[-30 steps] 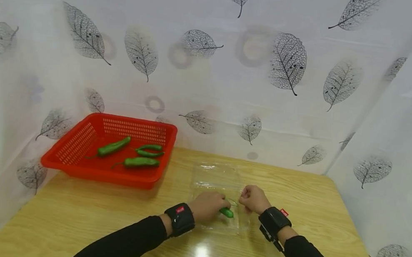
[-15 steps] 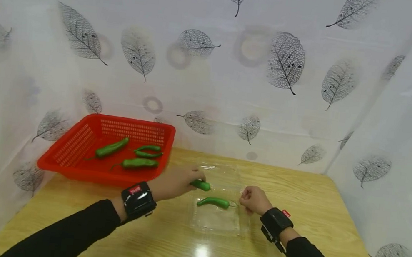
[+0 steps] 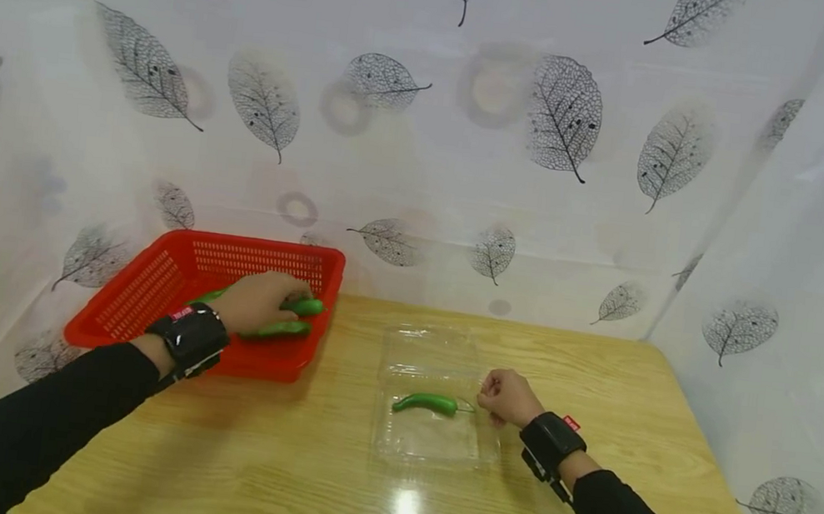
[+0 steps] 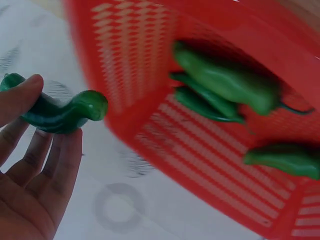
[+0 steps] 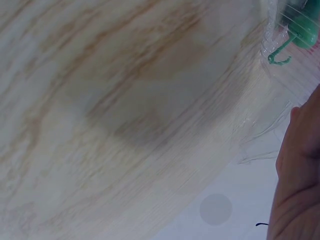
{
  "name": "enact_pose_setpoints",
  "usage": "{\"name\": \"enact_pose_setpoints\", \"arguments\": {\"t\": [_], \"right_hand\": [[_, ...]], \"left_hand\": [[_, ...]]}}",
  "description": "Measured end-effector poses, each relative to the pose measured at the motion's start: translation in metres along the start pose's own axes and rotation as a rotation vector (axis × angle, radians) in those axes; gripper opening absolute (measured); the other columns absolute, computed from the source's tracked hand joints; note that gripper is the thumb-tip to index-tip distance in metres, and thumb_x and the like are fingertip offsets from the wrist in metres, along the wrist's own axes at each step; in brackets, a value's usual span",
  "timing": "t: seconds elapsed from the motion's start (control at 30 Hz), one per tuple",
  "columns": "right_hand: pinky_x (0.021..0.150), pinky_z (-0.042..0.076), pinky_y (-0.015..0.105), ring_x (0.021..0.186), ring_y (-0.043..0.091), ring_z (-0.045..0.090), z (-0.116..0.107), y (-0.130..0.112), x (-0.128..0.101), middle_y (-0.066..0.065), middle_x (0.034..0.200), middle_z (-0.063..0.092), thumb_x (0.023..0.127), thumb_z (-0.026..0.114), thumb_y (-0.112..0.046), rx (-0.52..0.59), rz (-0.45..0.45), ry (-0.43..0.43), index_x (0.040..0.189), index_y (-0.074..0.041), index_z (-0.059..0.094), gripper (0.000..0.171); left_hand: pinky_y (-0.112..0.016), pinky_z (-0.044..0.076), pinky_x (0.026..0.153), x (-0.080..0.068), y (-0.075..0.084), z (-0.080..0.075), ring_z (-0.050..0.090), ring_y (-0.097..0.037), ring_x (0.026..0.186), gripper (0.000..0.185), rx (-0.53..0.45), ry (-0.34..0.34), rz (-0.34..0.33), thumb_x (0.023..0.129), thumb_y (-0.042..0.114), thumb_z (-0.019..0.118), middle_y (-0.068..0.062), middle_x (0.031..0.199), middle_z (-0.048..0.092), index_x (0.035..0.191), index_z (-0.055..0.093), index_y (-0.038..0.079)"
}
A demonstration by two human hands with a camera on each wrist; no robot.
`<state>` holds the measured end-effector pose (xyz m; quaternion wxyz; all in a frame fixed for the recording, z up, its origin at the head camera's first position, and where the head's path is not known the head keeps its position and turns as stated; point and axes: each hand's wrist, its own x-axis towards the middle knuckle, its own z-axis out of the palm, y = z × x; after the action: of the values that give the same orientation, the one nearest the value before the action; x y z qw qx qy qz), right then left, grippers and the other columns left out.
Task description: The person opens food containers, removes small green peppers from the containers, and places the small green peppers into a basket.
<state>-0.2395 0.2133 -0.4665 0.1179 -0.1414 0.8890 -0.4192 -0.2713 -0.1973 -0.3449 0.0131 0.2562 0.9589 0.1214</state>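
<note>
My left hand [image 3: 260, 301] is over the red basket in the head view. Between thumb and fingertips it pinches a curved green chili pepper [image 4: 62, 112], seen best in the left wrist view. Inside the basket lie a thick green pepper [image 4: 225, 77], two thin ones [image 4: 205, 102] and another pepper [image 4: 287, 159]. A clear plastic box [image 3: 399, 448] lies with its lid folded back on the table, holding one green chili pepper [image 3: 428, 404]. My right hand [image 3: 512, 397], fingers curled, grips the box's right edge; its fingertips are partly hidden.
The red basket [image 3: 312, 347] stands at the back left of the wooden table [image 3: 285, 461]. A leaf-patterned white curtain [image 3: 407, 164] encloses the back and sides.
My left hand let go of a pepper in the clear box, then carried another from above the box leftward to the red basket. My right hand stays at the box's edge.
</note>
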Motion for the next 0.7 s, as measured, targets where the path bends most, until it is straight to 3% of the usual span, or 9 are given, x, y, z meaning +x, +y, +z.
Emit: {"name": "enact_pose_setpoints", "arguments": {"t": [0.2,0.33,0.5,0.7], "right_hand": [[0.042,0.047,0.029,0.040,0.009,0.050,-0.001,0.001,0.001,0.003,0.056,0.055,0.084,0.058,-0.001,-0.016,0.013,0.005,0.079,0.000,0.055,0.006],[0.043,0.048,0.031,0.040,0.010,0.050,-0.001,0.001,0.002,0.003,0.056,0.055,0.084,0.058,-0.001,-0.012,0.013,0.004,0.079,0.000,0.055,0.006],[0.043,0.049,0.032,0.039,0.010,0.050,-0.001,0.003,0.003,0.007,0.058,0.057,0.084,0.058,-0.001,-0.009,0.028,0.002,0.079,0.000,0.055,0.006],[0.043,0.049,0.031,0.041,0.013,0.051,-0.001,0.005,0.003,0.004,0.057,0.054,0.085,0.058,-0.002,0.001,0.035,-0.010,0.080,0.000,0.054,0.007]], "left_hand": [[-0.034,0.051,0.070,0.006,-0.035,0.018,0.059,-0.015,0.079,0.021,0.046,-0.078,0.011,0.079,0.017,0.075,-0.001,0.092,0.068,0.098,0.068,0.011],[-0.027,0.041,0.063,0.013,-0.053,0.032,0.049,-0.011,0.070,0.016,0.058,-0.149,-0.011,0.079,0.017,0.074,0.005,0.080,0.062,0.093,0.067,0.015],[-0.027,0.043,0.061,0.018,-0.060,0.039,0.052,-0.012,0.069,0.020,0.098,-0.236,0.021,0.077,0.013,0.076,0.002,0.080,0.062,0.094,0.065,0.013],[-0.037,0.051,0.072,0.022,-0.063,0.044,0.062,-0.020,0.083,0.028,0.118,-0.275,0.055,0.075,0.010,0.077,-0.005,0.091,0.068,0.100,0.065,0.008]]}}
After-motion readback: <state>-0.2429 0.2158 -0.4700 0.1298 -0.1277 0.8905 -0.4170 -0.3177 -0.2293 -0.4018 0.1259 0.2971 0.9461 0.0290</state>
